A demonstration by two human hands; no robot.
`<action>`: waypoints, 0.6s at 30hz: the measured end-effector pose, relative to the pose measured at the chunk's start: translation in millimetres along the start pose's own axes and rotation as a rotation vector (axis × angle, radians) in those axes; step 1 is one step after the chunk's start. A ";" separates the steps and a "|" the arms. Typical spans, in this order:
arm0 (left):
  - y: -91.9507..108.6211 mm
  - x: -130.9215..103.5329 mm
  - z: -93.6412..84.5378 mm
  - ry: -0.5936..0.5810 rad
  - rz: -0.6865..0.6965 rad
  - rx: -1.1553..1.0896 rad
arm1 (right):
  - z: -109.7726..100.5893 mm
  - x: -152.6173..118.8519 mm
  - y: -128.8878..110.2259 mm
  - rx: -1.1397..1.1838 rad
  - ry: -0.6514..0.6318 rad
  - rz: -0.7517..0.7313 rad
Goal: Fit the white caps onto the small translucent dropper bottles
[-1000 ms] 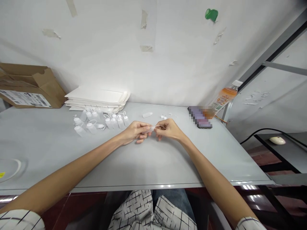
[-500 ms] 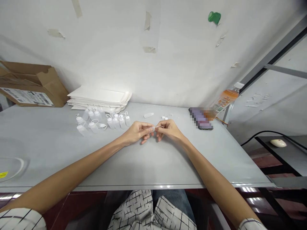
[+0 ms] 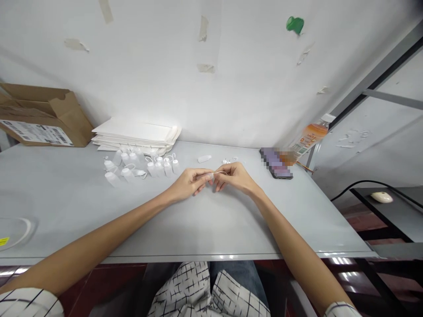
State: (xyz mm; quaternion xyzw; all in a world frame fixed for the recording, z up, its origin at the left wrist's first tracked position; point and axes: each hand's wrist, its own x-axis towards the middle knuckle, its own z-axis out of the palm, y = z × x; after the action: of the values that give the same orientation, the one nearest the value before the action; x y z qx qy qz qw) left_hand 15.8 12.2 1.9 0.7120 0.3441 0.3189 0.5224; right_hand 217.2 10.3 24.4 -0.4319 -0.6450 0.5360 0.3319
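Observation:
Over the middle of the grey table, my left hand (image 3: 188, 183) is closed around a small translucent squeeze bottle (image 3: 210, 176), whose body is mostly hidden by the fingers. Fingertips of my right hand (image 3: 237, 178) pinch at the bottle's mouth end, where a thin white cap strap (image 3: 220, 172) loops out. The exact part under the right fingers is too small to tell. Just behind the hands lies another translucent bottle (image 3: 204, 158) on its side. Small white caps (image 3: 226, 161) sit beyond my right hand, with a little ring (image 3: 235, 158) beside them.
Several capped squeeze bottles (image 3: 159, 167) stand to the left, before a stack of white envelopes (image 3: 132, 132). An open cardboard box (image 3: 39, 119) is at the back left. A phone (image 3: 276, 163) and an orange drink bottle (image 3: 310, 136) are at the right; a clear round item (image 3: 15, 233) lies front left.
My right hand has tilted and risen slightly at the bottle's mouth, covering more of the caps behind it. My left hand stays nearly in place, holding the bottle.

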 end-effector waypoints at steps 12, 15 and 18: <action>-11.7 3.6 2.7 0.045 0.005 0.005 | -0.1 0.0 2.7 -0.028 -0.078 -0.042; -13.5 3.2 1.2 0.046 0.021 0.090 | 2.7 -0.1 3.2 0.031 -0.096 -0.039; -11.6 1.9 -0.6 0.059 0.054 0.256 | 5.4 0.9 4.4 0.074 -0.097 -0.051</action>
State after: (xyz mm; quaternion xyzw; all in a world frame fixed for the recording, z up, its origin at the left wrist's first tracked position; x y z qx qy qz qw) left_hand 14.6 16.5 -8.9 0.7720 0.3781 0.3071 0.4082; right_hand 212.9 9.2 18.9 -0.3762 -0.6509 0.5711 0.3297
